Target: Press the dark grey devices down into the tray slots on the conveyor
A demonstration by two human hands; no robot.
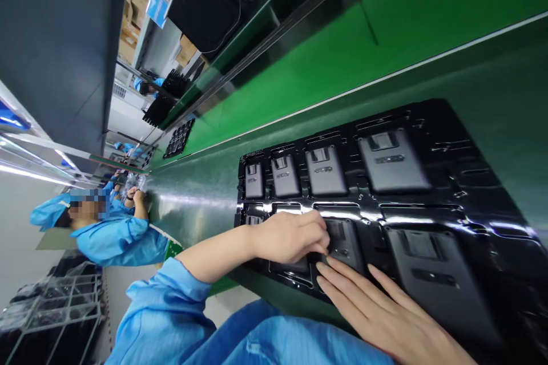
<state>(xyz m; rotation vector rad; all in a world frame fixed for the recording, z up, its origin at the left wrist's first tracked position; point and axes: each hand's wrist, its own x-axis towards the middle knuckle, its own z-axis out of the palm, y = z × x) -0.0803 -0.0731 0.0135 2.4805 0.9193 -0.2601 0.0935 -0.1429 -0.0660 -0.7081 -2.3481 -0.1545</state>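
Observation:
A shiny black plastic tray [445,165] holds two rows of dark grey rectangular plastic housings, one of them a far-row housing [396,165]. My left hand [291,236] has its fingers curled in a pinch against the edge of a near-row housing [345,242]. Whatever its fingertips hold, if anything, is hidden. Fingers stretched out, my right hand [381,308] lies flat by the lower side of that same housing, fingertips close to my left hand. A larger-looking near-row housing [440,279] sits to the right, partly behind my right hand.
The tray rests on a dark green bench [205,182] beside a bright green strip [342,57]. Farther along lies another black tray [178,138]. A co-worker in blue [115,234] works at the bench on the left. A black monitor-like box [205,5] stands beyond.

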